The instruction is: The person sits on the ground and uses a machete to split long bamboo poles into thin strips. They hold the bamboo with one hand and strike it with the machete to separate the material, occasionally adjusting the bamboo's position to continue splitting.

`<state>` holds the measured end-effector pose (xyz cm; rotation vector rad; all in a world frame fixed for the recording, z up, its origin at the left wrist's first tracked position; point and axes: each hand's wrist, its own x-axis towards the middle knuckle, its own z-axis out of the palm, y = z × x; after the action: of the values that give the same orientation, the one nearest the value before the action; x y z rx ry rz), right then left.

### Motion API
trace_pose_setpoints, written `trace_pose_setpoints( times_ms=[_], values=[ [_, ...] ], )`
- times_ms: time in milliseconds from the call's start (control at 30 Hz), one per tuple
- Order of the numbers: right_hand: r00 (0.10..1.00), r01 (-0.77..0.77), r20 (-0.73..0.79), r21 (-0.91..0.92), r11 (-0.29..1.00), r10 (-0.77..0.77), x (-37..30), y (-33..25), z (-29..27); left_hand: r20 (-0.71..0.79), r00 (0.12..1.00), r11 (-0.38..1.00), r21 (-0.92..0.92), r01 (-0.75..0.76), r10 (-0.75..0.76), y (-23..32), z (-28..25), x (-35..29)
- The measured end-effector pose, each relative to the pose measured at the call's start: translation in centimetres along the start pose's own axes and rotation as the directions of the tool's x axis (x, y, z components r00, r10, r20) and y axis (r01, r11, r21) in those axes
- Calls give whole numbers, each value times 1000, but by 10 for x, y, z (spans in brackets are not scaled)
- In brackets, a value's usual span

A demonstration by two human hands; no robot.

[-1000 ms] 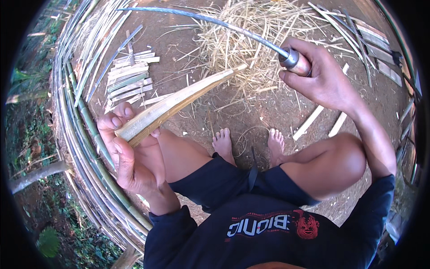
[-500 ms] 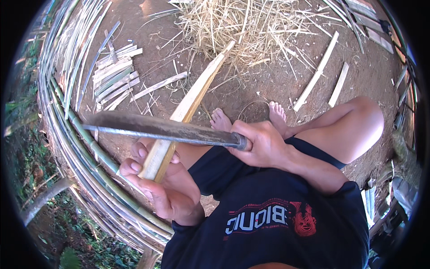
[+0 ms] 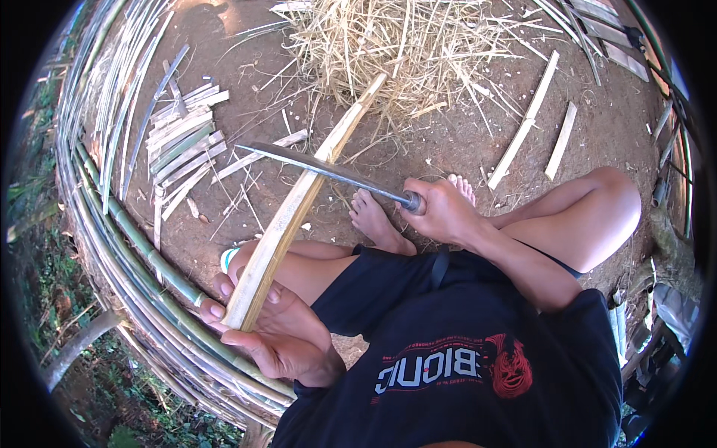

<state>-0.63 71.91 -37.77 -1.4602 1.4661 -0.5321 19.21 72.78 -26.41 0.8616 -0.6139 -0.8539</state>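
Note:
My left hand (image 3: 280, 332) grips the near end of a long, pale split bamboo strip (image 3: 280, 228), thumb and fingers on either side of it. The strip slants away up and to the right, its far end by the straw-like shavings. My right hand (image 3: 447, 213) is closed around the handle of a machete, mostly hidden in the fist. The dark machete blade (image 3: 351, 178) lies across the strip beyond its middle, seen nearly edge-on, its tip pointing left. Whether the edge bites into the bamboo, I cannot tell.
A heap of thin shavings (image 3: 396, 52) lies ahead on bare soil. Short cut slats (image 3: 187, 142) are stacked at the left, and two pale slats (image 3: 526, 123) lie at the right. Long bamboo poles (image 3: 157, 261) curve along the left side. My bare foot (image 3: 377, 222) is just below the blade.
The machete has moved away from my left hand, farther up the strip, and its blade has turned from broadside to nearly edge-on. My left hand and the strip's near end have shifted slightly lower.

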Motion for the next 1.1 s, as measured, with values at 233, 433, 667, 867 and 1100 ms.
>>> trace_pose_setpoints(
  times_ms=[233, 433, 667, 867, 1100],
  values=[
    [985, 165, -33, -114, 980, -170, 0, 3, -4, 50, 999, 1000, -25, 2, 0, 0, -9, 1],
    [965, 260, -6, -140, 955, -264, -8, -21, -4, 301, 953, 987, -141, 71, -26, -2, -34, 12],
    [997, 3, -75, -117, 993, -12, 23, 33, 12, 107, 994, 989, -144, 36, -21, -3, -34, 15],
    [978, -200, -58, -17, 980, 199, 38, 51, 7, 35, 999, 993, -119, 13, -9, -7, -33, 16],
    [979, 204, 32, -167, 965, -202, 21, 23, 17, 199, 980, 993, -113, 41, -17, -1, -49, 21]
  ],
)
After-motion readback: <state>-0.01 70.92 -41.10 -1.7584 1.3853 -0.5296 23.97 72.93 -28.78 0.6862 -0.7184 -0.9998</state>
